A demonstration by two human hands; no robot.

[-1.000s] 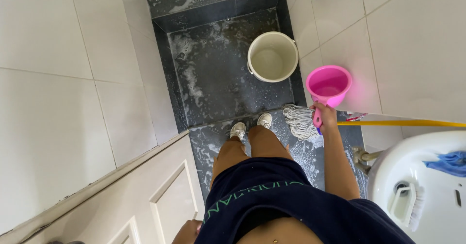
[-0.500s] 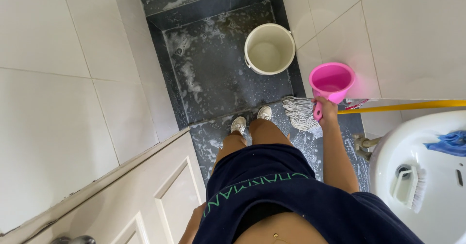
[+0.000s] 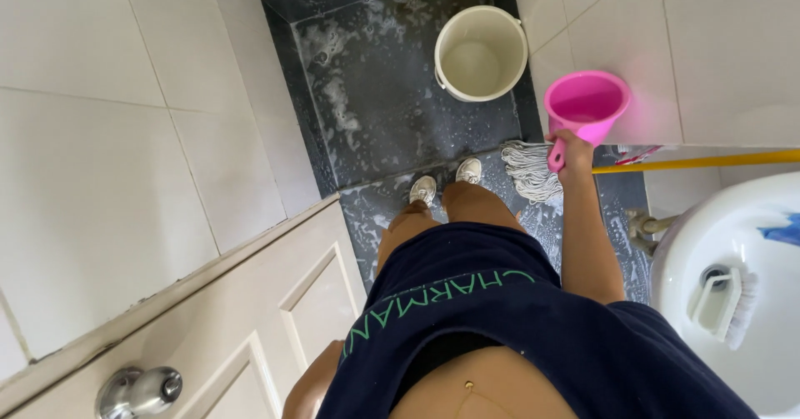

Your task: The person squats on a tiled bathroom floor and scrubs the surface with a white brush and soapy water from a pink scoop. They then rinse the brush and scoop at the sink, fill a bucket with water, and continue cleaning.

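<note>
The right hand (image 3: 573, 148) is holding a pink cup (image 3: 586, 105) by its handle in a tight grip, up above the wet floor (image 3: 392, 94) near the white bucket (image 3: 481, 52), and keeping it level looks best; the left hand's grip is hidden.

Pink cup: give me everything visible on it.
The pink cup looks like smooth, glossy plastic: a round open mouth, walls tapering down, and a long pink handle at its lower left side. It is held upright above the floor, close to the white wall tiles. The right hand grips the handle; nothing else touches it. The inside is shadowed, so any contents cannot be made out.
</note>
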